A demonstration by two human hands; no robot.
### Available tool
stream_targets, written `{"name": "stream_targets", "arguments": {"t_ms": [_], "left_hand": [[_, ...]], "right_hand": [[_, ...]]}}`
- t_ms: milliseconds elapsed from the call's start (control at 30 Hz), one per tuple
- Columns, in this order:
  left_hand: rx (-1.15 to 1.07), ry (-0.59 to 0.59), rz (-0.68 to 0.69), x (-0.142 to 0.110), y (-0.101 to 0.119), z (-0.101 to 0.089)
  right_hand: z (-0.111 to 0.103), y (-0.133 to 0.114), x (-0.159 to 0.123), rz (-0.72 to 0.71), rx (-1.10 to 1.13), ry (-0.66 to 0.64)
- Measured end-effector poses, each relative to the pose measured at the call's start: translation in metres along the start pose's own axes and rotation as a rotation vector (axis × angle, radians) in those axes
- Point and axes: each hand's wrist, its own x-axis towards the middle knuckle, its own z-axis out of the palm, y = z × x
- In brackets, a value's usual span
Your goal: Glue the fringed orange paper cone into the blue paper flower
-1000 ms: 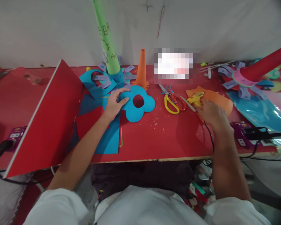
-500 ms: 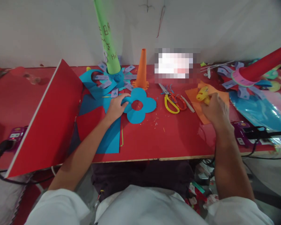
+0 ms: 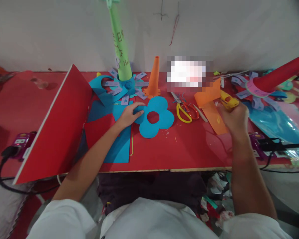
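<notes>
Firstly, one blue paper flower (image 3: 163, 117), four-petalled, round hole at centre; located at mid-table, just right of a blue sheet (image 3: 117, 147). Left hand (image 3: 128, 116): thumb and fingers pinching the flower's left petal. Right hand (image 3: 235, 119): fingers wrapped around one yellow glue gun (image 3: 229, 100), held above the table's right part. Beside the gun, orange paper (image 3: 215, 118), bent, one part raised — whether it touches the gun cannot be told.

Between flower and orange paper: scissors with yellow handles (image 3: 178, 113); a second pair, red-handled (image 3: 197, 116); one slim pale tool (image 3: 200, 113), lying slantwise. Behind the flower: one orange paper cone (image 3: 153, 79), upright, fringed at its foot; to its left, one green tube (image 3: 122, 49), lettered, in a blue collar. On the blue sheet: red paper (image 3: 99, 128). Far left: one red board (image 3: 57, 126), standing tilted. Far right: one red tube (image 3: 281, 74), slanting, pink-collared. Underneath all — one red tabletop (image 3: 164, 152).
</notes>
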Motion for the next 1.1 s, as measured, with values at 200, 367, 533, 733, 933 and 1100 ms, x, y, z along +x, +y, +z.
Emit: {"name": "stream_targets", "arguments": {"t_ms": [200,367,533,733,933,1100], "left_hand": [[0.364,0.265,0.109,-0.01,0.027,0.009],[0.143,0.087,0.143,0.002,0.065,0.035],[-0.303,-0.143,-0.209,0.062,0.067,0.078],[-0.323,-0.012,-0.28,0.127,0.058,0.117],[-0.275,0.002,-0.225,0.132,0.052,0.119],[-0.333,-0.046,-0.184,0.128,0.055,0.119]], "right_hand": [[0.008,-0.022,-0.022,-0.18,0.126,0.032],[0.029,-0.034,-0.039,-0.341,0.073,0.001],[0.037,-0.036,-0.05,-0.423,0.01,-0.046],[0.041,-0.041,-0.051,-0.432,0.049,-0.085],[0.042,-0.037,-0.048,-0.366,0.166,-0.074],[0.043,-0.017,-0.036,-0.085,0.387,0.11]]}}
